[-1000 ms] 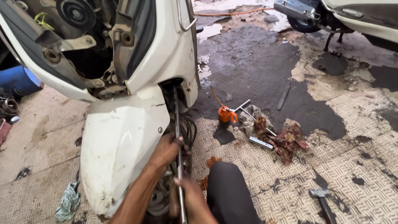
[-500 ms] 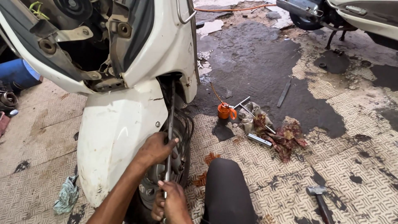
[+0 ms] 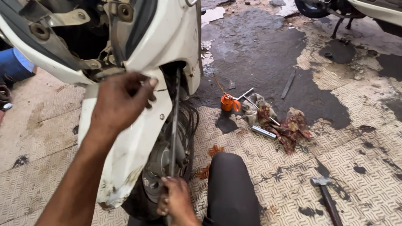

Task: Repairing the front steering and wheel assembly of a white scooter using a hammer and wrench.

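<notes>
A white scooter with its front panels stripped stands in front of me, its white front mudguard [image 3: 138, 138] over the front wheel [image 3: 167, 167]. A long thin metal rod [image 3: 173, 121] runs up beside the wheel into the scooter body. My right hand [image 3: 176, 201] grips the lower end of the rod near the wheel hub. My left hand [image 3: 119, 102] is raised in front of the mudguard's top, fingers curled, holding nothing that I can see. My knee in dark trousers [image 3: 232, 188] is beside the wheel.
On the oily patterned floor to the right lie an orange oil can [image 3: 228, 101], dirty rags [image 3: 289, 127], a metal socket wrench [image 3: 263, 132], a flat bar [image 3: 289, 83] and a hammer [image 3: 324, 190]. Another scooter's wheel [image 3: 312, 8] is at the top right. A person in blue is at the left edge [image 3: 14, 65].
My left hand has let go of the rod and risen to the top of the mudguard. My right hand stays low on the rod.
</notes>
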